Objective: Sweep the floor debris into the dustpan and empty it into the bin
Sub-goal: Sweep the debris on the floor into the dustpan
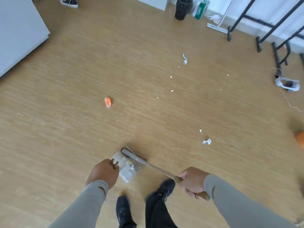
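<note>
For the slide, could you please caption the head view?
Left hand holds dustpan, right hand grips broom; paper scraps remain.

The scene is evenly and brightly lit by soft daylight. Only faint shadows are cast near the broom head (133, 156). Motion blur is seen around it, and wide-angle bending is noticed far from it, toward the edges.

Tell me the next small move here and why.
Probably draw the broom a little further toward the dustpan that the left hand holds, since its head sits at the pan's lip with debris already inside; the orange wrapper and paper scraps come afterwards.
</note>
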Tool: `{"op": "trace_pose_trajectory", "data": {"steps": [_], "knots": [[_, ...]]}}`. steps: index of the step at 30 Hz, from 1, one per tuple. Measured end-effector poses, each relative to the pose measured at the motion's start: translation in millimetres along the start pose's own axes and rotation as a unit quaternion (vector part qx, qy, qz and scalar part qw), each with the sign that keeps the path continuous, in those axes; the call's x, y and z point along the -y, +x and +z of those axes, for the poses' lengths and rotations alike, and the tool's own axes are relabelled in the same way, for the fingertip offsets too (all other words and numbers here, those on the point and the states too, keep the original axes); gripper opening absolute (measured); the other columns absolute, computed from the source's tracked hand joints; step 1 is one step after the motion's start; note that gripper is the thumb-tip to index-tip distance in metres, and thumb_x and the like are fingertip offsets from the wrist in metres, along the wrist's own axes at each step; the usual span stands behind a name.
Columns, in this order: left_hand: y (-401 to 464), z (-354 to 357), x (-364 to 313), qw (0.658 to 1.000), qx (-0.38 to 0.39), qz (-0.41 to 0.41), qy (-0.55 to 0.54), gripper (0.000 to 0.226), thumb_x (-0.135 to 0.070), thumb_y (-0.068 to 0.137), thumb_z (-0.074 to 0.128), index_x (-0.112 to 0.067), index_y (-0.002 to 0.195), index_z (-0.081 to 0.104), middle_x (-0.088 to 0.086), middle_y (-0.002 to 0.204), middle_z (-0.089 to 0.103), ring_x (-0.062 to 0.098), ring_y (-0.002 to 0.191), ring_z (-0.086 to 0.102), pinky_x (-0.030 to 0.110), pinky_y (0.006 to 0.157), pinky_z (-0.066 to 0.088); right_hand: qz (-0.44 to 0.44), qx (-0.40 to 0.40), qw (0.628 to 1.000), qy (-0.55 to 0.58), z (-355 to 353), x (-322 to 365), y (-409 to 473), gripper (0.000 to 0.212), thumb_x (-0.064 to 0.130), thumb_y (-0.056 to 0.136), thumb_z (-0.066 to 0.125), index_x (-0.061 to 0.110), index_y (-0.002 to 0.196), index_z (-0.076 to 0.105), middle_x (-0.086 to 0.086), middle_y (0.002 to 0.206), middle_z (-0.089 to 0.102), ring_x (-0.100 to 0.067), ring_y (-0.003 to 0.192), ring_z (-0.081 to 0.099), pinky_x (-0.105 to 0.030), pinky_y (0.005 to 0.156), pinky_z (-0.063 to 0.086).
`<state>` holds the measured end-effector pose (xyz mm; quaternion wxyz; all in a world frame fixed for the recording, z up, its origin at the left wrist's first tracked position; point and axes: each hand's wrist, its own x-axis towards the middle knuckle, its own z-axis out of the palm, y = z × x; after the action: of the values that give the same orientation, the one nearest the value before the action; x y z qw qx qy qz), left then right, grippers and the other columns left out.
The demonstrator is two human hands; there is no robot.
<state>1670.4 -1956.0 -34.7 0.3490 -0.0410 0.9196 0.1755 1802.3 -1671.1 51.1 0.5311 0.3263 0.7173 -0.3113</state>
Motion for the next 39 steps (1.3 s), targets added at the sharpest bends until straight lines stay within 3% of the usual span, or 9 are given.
{"op": "trace_pose_trajectory", "data": {"steps": [2,4,13,20,23,26,29,35,39], "knots": [[-4.2,-1.7,0.0,1.000,0.012,0.012,-0.003,0.018,-0.038,0.097,0.053,-0.022,0.095,0.063,0.000,0.084,0.067,0.020,0.074,0.064,0.032,0.068,0.053,-0.004,-0.005,0.999,0.045,-8.6,-18.6,-17.4,0.061,0.017,0.092,0.053,0.024,0.152,0.043,-0.004,0.065,0.064,-0.018,0.050,0.048,-0.029,0.053,0.047],[-13.0,-8.3,0.8,1.000,0.016,0.019,-0.004,0.017,-0.037,0.097,0.053,-0.023,0.096,0.062,0.000,0.085,0.067,0.021,0.076,0.065,0.033,0.071,0.054,-0.015,-0.012,0.997,0.076,-9.1,-33.3,-34.8,0.057,0.017,0.093,0.055,0.022,0.149,0.046,-0.004,0.067,0.062,-0.018,0.051,0.047,-0.028,0.050,0.044],[-57.0,-52.2,-32.1,0.993,0.003,0.110,0.035,0.019,-0.037,0.097,0.055,-0.021,0.090,0.060,0.001,0.084,0.067,0.020,0.072,0.065,0.029,0.061,0.050,-0.022,-0.122,0.985,0.118,-2.0,-78.7,-89.8,0.025,0.027,0.094,0.051,0.020,0.112,0.066,-0.006,0.064,0.061,-0.022,0.054,0.045,-0.031,0.056,0.041],[-80.5,-52.9,-81.6,0.984,-0.019,0.175,0.039,0.020,-0.036,0.096,0.057,-0.020,0.085,0.060,0.001,0.081,0.067,0.019,0.072,0.063,0.030,0.061,0.049,-0.017,-0.197,0.959,0.202,3.8,-124.6,-95.3,0.028,0.019,0.094,0.053,0.011,0.118,0.062,-0.007,0.069,0.065,-0.019,0.054,0.049,-0.027,0.053,0.044],[-89.7,-46.8,-109.9,0.981,-0.021,0.188,0.033,0.019,-0.036,0.096,0.058,-0.021,0.084,0.060,0.001,0.081,0.067,0.018,0.069,0.063,0.027,0.056,0.046,-0.015,-0.207,0.930,0.304,6.5,-154.2,-81.5,0.025,0.015,0.095,0.055,0.018,0.119,0.050,-0.010,0.074,0.065,-0.017,0.053,0.051,-0.027,0.051,0.045],[-96.5,-31.5,-142.1,0.980,-0.015,0.198,0.014,0.014,-0.036,0.094,0.059,-0.025,0.086,0.061,0.000,0.085,0.069,0.021,0.071,0.067,0.031,0.064,0.056,0.003,-0.172,0.896,0.410,7.9,-186.9,-67.1,0.030,0.012,0.097,0.051,-0.002,0.122,0.056,-0.010,0.071,0.058,-0.014,0.046,0.046,-0.026,0.044,0.039],[-98.2,-9.1,-182.0,0.979,-0.003,0.205,0.019,0.010,-0.035,0.094,0.058,-0.028,0.087,0.061,0.000,0.085,0.070,0.024,0.071,0.070,0.035,0.065,0.061,0.005,-0.181,0.880,0.438,-4.6,-224.2,-60.1,0.028,0.009,0.097,0.048,0.001,0.122,0.059,-0.010,0.068,0.054,-0.015,0.045,0.043,-0.023,0.042,0.033],[-88.7,56.5,-284.1,0.977,0.038,0.203,0.051,0.011,-0.034,0.096,0.059,-0.024,0.093,0.064,0.002,0.083,0.072,0.026,0.071,0.072,0.037,0.065,0.061,0.035,-0.217,0.869,0.443,-64.7,-320.6,-52.5,0.017,0.010,0.099,0.052,0.019,0.114,0.056,-0.012,0.069,0.060,-0.019,0.047,0.046,-0.024,0.041,0.037],[-75.2,109.3,-357.7,0.973,0.055,0.205,0.090,0.013,-0.035,0.096,0.058,-0.025,0.090,0.063,0.002,0.079,0.070,0.023,0.064,0.067,0.035,0.062,0.057,0.071,-0.231,0.870,0.431,-128.0,-381.5,-24.3,0.013,0.011,0.100,0.047,0.014,0.106,0.058,-0.014,0.073,0.057,-0.021,0.052,0.047,-0.024,0.043,0.036]]}}
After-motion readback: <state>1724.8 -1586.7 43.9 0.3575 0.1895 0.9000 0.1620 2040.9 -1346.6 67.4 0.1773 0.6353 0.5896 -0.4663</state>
